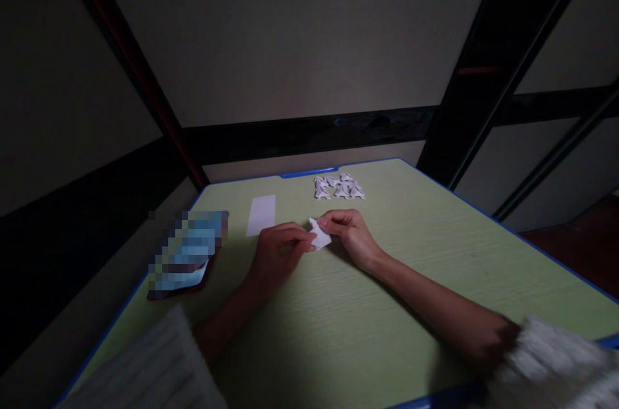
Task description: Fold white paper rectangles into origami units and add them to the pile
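A small piece of folded white paper (321,239) is pinched between both hands above the middle of the table. My left hand (280,251) grips its left side with thumb and fingers closed. On the upper right side, my right hand (352,233) pinches it near a pointed corner. Beyond the hands, several small folded paper figures (341,188) stand grouped near the far edge. A flat white sheet of paper (262,214) lies to the left of them. The fingertips partly cover the folded piece, so some of its creases are hidden.
The pale green table (435,267) has a blue rim. At its left edge lies a tablet-like flat object (206,277) with a dark red border, its surface blurred out. A panelled wall (300,41) rises directly behind the table.
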Tool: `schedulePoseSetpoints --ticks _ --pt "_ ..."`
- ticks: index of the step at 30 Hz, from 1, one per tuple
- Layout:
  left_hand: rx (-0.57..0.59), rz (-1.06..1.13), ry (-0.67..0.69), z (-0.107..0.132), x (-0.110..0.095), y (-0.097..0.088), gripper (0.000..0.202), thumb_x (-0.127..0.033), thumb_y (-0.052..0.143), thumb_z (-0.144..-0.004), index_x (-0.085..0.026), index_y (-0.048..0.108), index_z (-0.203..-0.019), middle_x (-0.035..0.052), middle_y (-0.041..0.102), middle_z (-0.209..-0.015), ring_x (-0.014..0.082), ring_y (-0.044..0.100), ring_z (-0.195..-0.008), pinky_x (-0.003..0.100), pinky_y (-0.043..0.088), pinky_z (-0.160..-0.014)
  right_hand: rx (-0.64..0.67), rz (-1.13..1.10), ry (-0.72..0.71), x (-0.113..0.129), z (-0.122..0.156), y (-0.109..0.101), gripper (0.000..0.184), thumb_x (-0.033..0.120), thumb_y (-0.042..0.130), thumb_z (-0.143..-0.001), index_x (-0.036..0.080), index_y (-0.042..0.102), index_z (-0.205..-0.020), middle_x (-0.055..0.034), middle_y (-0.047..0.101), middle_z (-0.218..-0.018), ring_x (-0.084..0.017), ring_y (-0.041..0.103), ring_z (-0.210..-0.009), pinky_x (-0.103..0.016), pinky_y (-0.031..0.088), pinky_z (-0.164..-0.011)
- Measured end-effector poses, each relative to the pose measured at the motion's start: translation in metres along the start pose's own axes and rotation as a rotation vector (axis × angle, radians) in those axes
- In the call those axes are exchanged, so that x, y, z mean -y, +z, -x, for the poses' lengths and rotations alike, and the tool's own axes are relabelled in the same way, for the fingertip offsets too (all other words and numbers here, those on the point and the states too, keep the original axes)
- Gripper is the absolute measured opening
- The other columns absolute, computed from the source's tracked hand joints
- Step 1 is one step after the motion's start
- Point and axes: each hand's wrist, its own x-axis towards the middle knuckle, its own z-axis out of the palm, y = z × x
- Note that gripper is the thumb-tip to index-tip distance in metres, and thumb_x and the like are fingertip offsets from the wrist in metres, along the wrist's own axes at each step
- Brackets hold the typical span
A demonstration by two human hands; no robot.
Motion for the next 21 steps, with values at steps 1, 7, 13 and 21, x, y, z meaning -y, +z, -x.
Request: schedulePoseSetpoints --ticks 1,7,13,21 --pt "0.001 -0.011 0.004 0.0002 -0.0004 0.0003 0.011 -0.013 0.057 -0.062 -0.018 0.065 -0.058 0.0025 0.063 -0.061 0.0121 0.058 -0.056 0.022 0.048 -0.055 -0.004 0.004 0.0 0.0001 0.0001 -0.0002 0.013 0.024 0.062 -0.054 0.012 0.059 -0.051 0.0031 0.049 -0.046 -0.006 0.038 -0.045 -0.022 0.025 -0.048" --pt "-0.019 0.294 -0.269 -0.0007 -0.0022 0.0021 0.013 -0.018 0.059 -0.06 -0.015 0.062 -0.073 0.0017 0.064 -0.065 0.0134 0.061 -0.056 0.025 0.05 -0.057 0.002 0.092 -0.059 -0.0001 -0.001 -0.0017 0.015 0.026 0.06 -0.058 0.012 0.059 -0.054 0.003 0.048 -0.046 -0.006 0.037 -0.044 -0.022 0.025 -0.046" --pt "-0.026 0.415 -0.448 -0.0057 -0.0041 0.0054 0.019 -0.02 0.065 -0.052 -0.012 0.056 -0.067 0.0003 0.062 -0.052 0.0129 0.06 -0.048 0.021 0.048 -0.047 -0.043 0.123 -0.11 0.0001 -0.0018 -0.0007 0.017 0.028 0.059 -0.06 0.011 0.057 -0.055 0.0025 0.05 -0.049 -0.006 0.039 -0.045 -0.021 0.028 -0.046" --pt "-0.116 0.357 -0.447 -0.0062 -0.0062 0.0063 0.012 -0.014 0.061 -0.052 -0.012 0.056 -0.062 -0.0028 0.058 -0.042 0.0096 0.055 -0.039 0.018 0.045 -0.042 0.109 0.07 0.062 -0.0025 -0.001 0.0042 0.021 0.027 0.066 -0.053 0.012 0.052 -0.056 0.0044 0.049 -0.046 -0.006 0.041 -0.042 -0.02 0.03 -0.044"
